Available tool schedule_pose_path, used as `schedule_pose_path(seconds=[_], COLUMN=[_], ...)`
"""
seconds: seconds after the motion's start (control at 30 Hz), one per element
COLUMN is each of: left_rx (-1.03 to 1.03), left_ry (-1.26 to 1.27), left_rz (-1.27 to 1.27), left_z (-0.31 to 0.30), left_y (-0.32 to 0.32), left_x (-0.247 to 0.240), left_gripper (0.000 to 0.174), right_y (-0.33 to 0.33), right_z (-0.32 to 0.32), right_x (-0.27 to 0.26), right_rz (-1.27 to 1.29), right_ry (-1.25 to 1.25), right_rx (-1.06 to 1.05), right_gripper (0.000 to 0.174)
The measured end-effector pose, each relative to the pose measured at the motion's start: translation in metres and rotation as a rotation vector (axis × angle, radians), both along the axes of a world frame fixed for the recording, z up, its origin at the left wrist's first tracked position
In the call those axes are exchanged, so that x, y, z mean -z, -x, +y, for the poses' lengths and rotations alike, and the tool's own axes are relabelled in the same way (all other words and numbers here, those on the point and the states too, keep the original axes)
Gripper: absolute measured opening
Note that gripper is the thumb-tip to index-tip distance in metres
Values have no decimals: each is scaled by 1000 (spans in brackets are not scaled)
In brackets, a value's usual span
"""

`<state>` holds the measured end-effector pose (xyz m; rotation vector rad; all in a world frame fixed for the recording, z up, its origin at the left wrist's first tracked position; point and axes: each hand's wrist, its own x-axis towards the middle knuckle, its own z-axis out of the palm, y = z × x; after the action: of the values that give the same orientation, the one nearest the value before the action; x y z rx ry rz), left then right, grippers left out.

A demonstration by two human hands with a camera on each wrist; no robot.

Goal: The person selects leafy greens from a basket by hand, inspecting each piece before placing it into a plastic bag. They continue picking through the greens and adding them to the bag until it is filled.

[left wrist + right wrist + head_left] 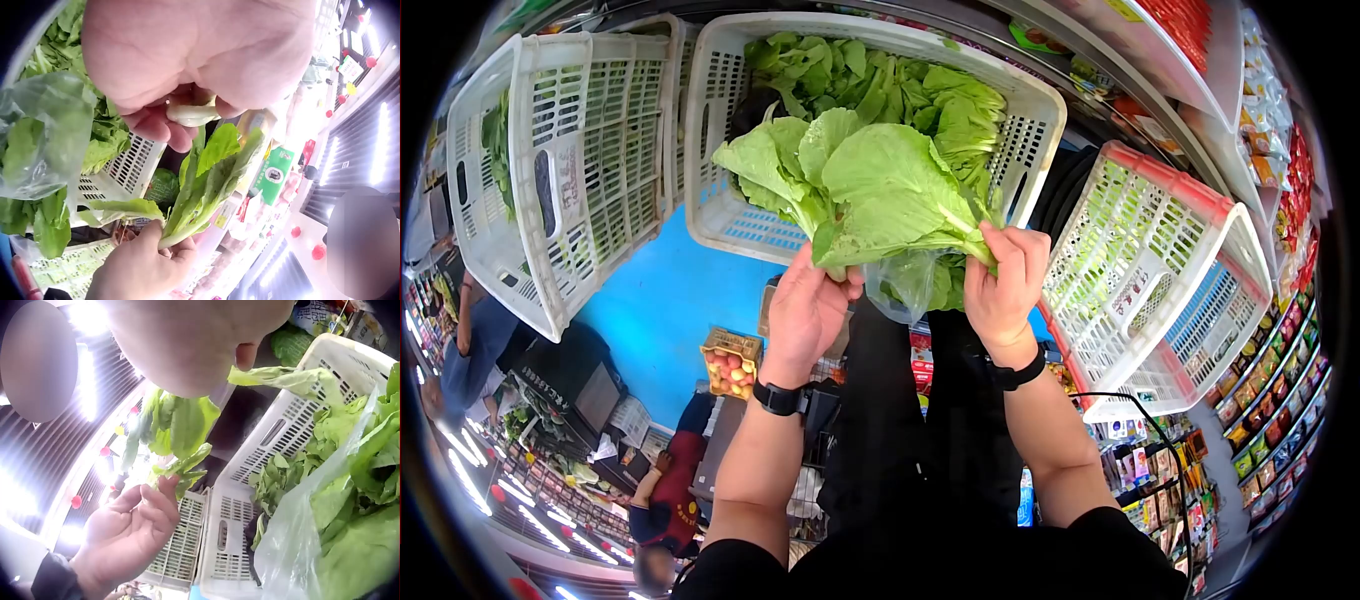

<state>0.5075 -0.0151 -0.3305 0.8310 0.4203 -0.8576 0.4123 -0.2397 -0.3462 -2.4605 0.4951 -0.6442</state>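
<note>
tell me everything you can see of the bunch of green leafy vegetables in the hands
The bunch of broad, light green leafy vegetables has crinkled, veined leaves on pale stalks, looking fresh. It is held fanned out above the white slotted plastic crate of similar greens. The left hand and the right hand each grip stalk ends at its base, where a thin clear plastic bag hangs against it.

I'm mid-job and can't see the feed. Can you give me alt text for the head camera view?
The left hand and right hand grip a bunch of leafy greens by the stems above a white crate full of more greens. A clear plastic bag hangs between the hands, and a red-rimmed crate sits to the right.
</note>
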Motion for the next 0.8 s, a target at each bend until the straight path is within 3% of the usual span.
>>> schedule_pose_path(seconds=[0.23,0.3,0.37,0.4,0.5,0.63,0.67,0.77,0.8], left_rx=[40,71,26,-89,-105,-48,-69,-89,-118], left_ry=[-91,-96,114,-38,-62,-63,-212,-249,-218], left_rz=[31,57,64,110,137,80,112,162,181], left_z=[-8,-11,-14,-46,-40,-37,-40,-24,-27], left_y=[10,21,36,29,30,21,21,25,23], left_x=[2,11,24,-9,-6,-8,-11,3,-1], left_gripper=[35,36,50,53,56,53,47,44,40], right_y=[5,3,1,1,0,9,11,16,18], right_z=[8,22,39,51,68,67,65,60,60], right_x=[1,-9,-14,-16,-26,-31,-35,-44,-43], right_rz=[24,64,-19,-15,-6,40,69,48,26], right_ry=[-63,-91,-162,-200,-269,-278,-297,-375,-422], right_rx=[44,-31,-183,-206,-258,-360,-400,-479,-460], right_gripper=[48,48,43,43,46,45,43,43,36])
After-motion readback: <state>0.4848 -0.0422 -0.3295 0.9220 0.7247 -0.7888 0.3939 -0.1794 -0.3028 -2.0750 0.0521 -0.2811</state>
